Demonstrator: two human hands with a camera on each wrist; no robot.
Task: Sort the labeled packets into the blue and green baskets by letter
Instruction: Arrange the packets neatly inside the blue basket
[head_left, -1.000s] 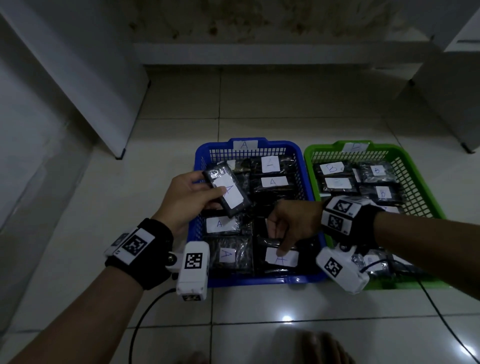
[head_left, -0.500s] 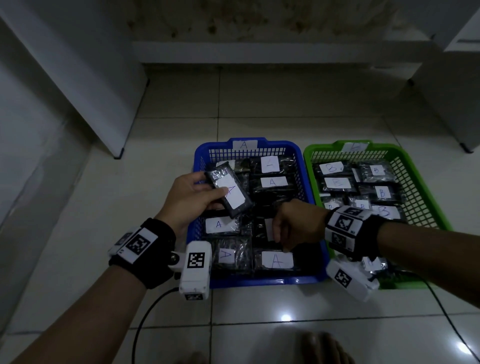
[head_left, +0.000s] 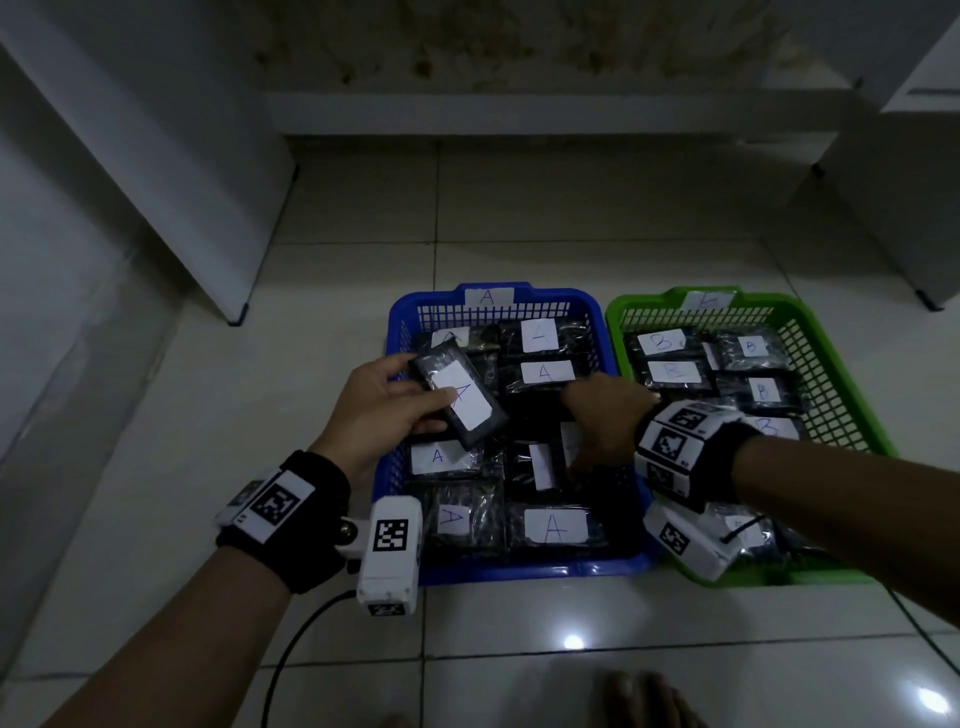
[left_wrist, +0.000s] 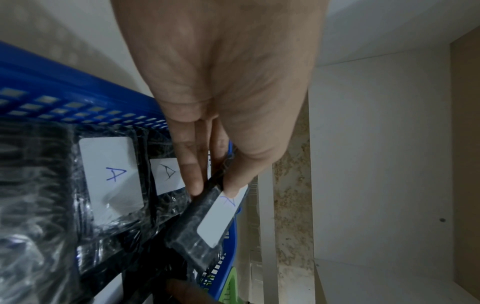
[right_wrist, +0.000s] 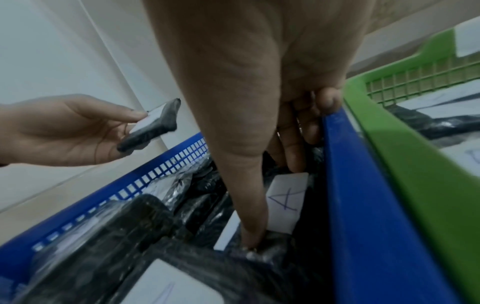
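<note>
Making room for another A

Left hand pinches a black plastic-wrapped A-labelled packet mid-frame; right hand fingers, curled, grip a packet standing in the blue mesh basket.

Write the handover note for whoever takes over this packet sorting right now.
Left hand holds a black plastic-wrapped packet with a white A label above the blue plastic basket's left side.
Right hand reaches among the A packets inside that basket; its grip is unclear.
Done: A packets fill the blue basket, B packets the green plastic basket.
Left: set the held packet down.
</note>
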